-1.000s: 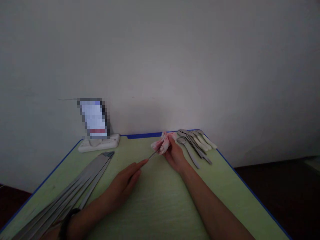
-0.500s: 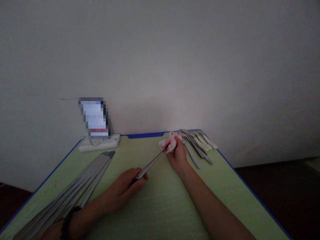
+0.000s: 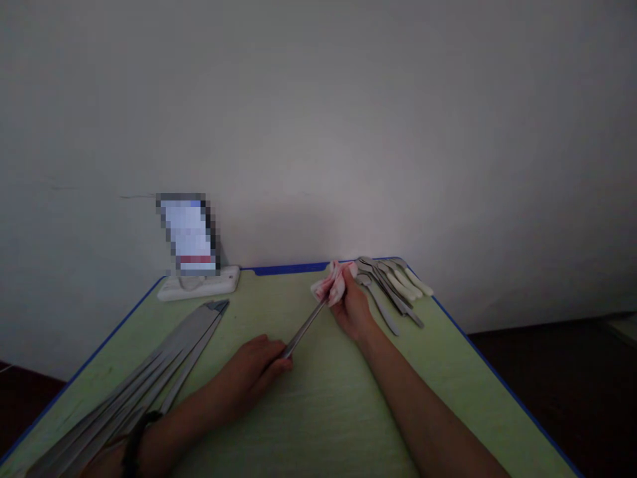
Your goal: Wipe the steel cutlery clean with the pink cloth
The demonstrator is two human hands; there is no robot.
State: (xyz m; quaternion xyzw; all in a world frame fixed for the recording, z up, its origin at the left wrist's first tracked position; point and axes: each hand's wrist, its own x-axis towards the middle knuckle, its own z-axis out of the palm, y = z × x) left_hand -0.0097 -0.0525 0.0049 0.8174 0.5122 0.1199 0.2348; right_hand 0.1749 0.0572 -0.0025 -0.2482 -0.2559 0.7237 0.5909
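Observation:
My left hand (image 3: pixel 263 365) is closed on the near end of a long, slim metal utensil (image 3: pixel 304 332), which slants up and away to the right. At the utensil's far end, my right hand (image 3: pixel 352 302) grips a crumpled white and pink cloth (image 3: pixel 331 282) wrapped around it. The cloth hides that end, so its shape does not show. Just right of my right hand, a metal spoon (image 3: pixel 381 305) lies on the table.
Several more metal utensils (image 3: pixel 391 285) and white-handled spoons (image 3: pixel 421 282) lie at the back right of the green table (image 3: pixel 293 425). Long grey flat strips (image 3: pixel 164 358) lie on the left. A phone (image 3: pixel 192 232) leans upright by a white power strip (image 3: pixel 199 285). A wall (image 3: pixel 318 133) stands behind.
The cloth and my right hand have shifted slightly left. The utensil has turned a little, and its near end sits deeper in my left hand.

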